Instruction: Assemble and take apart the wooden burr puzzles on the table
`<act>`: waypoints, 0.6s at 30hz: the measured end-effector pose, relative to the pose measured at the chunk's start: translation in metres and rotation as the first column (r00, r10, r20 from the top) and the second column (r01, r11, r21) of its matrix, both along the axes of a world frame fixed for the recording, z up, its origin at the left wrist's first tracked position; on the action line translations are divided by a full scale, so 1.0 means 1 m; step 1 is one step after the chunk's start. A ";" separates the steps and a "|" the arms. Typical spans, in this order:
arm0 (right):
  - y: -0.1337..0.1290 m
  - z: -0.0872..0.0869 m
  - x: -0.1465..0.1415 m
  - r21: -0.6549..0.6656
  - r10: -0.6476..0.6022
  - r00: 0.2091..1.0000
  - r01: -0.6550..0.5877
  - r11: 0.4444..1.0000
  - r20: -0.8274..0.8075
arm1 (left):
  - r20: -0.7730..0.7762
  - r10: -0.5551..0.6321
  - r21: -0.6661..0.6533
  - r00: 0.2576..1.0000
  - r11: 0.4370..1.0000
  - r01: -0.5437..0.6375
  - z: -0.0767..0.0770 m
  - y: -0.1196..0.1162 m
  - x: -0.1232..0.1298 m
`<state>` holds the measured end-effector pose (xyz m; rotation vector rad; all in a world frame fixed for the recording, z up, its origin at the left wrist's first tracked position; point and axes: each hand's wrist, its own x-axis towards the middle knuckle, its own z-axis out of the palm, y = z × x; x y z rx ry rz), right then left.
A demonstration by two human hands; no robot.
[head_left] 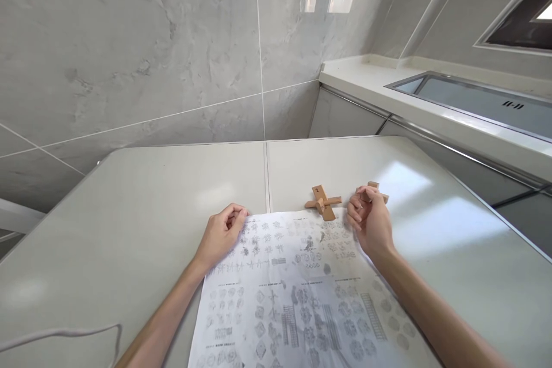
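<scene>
A large printed paper sheet [241, 333] lies on the table, covered with rows of small grey figures and slightly creased. At its upper left corner rests my left hand [221, 234], thumb and forefinger closed on the edge. My right hand [374, 221] lies on its side by the upper right corner, fingers curled in and no object visible in them. Between the hands, at the sheet's top edge, sits a wooden puzzle of crossed sticks [324, 202], with a "2" on one flat piece. More wooden pieces [383, 198] show behind my right hand, which partly hides them.
The pale glossy table [129, 201] has a seam down its middle and stands against a grey tiled wall [129, 46]. A white cable [60, 332] lies at the lower left. To the right runs a white counter [357, 76] with an inset glass-topped panel [478, 104].
</scene>
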<state>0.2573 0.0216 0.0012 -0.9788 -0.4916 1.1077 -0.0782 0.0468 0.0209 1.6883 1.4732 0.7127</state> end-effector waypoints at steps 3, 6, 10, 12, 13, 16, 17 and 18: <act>-0.007 0.005 -0.009 0.073 -0.062 0.981 0.049 0.996 0.183 | -0.006 0.000 0.000 1.000 1.000 0.000 0.000 0.000 0.000; -0.017 0.005 -0.021 0.150 -0.046 0.949 -0.001 0.989 0.312 | -0.001 -0.007 0.014 1.000 1.000 0.007 -0.001 -0.001 -0.001; -0.034 -0.003 -0.037 0.212 0.052 0.812 -0.213 0.954 0.582 | 0.013 0.017 0.059 1.000 0.998 -0.018 -0.001 -0.005 0.001; -0.041 -0.005 -0.043 0.269 0.025 0.649 -0.350 0.897 0.760 | 0.032 0.020 0.086 0.999 0.996 -0.022 0.000 -0.010 0.004; -0.044 -0.005 -0.046 0.291 -0.002 0.562 -0.425 0.857 0.827 | 0.046 0.007 0.092 0.999 0.996 -0.011 0.001 -0.013 0.007; -0.051 -0.002 -0.055 0.260 -0.044 0.330 -0.646 0.718 0.943 | 0.100 -0.072 0.071 0.992 0.995 0.065 0.005 -0.024 0.017; -0.053 -0.002 -0.058 0.224 -0.044 0.266 -0.696 0.682 0.963 | 0.125 -0.105 0.069 0.987 0.993 0.097 0.007 -0.027 0.021; -0.055 -0.001 -0.060 0.201 -0.053 0.220 -0.729 0.654 0.974 | 0.161 -0.159 0.066 0.974 0.986 0.150 0.009 -0.031 0.024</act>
